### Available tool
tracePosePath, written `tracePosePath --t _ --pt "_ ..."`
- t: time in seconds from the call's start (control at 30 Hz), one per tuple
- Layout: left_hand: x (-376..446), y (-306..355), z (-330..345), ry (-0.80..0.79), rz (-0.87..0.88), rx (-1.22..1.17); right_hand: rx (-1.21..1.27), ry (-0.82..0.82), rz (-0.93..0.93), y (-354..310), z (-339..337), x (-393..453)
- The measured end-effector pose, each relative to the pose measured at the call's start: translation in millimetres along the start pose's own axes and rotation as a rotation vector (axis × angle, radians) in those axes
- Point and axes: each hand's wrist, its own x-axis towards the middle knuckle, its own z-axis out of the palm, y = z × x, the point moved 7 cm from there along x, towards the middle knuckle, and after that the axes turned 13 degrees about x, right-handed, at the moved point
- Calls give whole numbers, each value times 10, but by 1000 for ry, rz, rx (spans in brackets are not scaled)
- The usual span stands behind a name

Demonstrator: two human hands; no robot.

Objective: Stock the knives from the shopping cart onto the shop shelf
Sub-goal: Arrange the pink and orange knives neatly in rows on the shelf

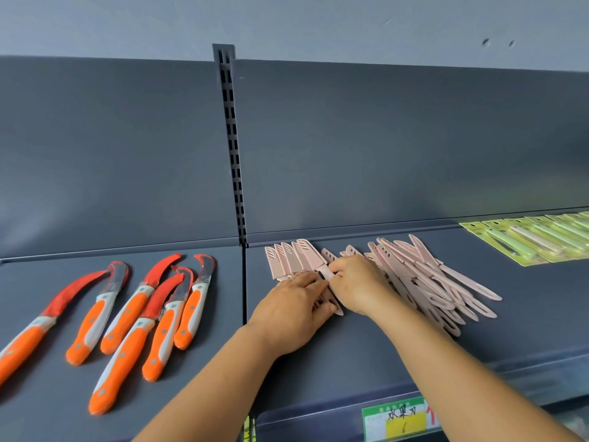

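Note:
On the dark grey shelf (366,352) lie pink sheathed knives. A neat row of pink knives (288,258) fans out at the left, and a loose heap of pink knives (424,275) lies at the right. My left hand (293,309) lies flat, its fingers pressing on the handles of the neat row. My right hand (358,283) pinches one pink knife (326,269) at the row's right end, right beside my left fingers. The shopping cart is out of view.
Several orange-handled curved knives (127,314) with red blade covers lie on the left shelf section. Green carded knives (538,239) sit at the far right. A slotted upright (232,148) divides the back panels. A green and yellow price label (395,421) is on the front edge.

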Motion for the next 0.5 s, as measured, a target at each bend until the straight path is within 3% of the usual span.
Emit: tracePosePath --t 0.5 --pt "108 247 -84 -56 50 99 -332 -14 -102 157 -152 -202"
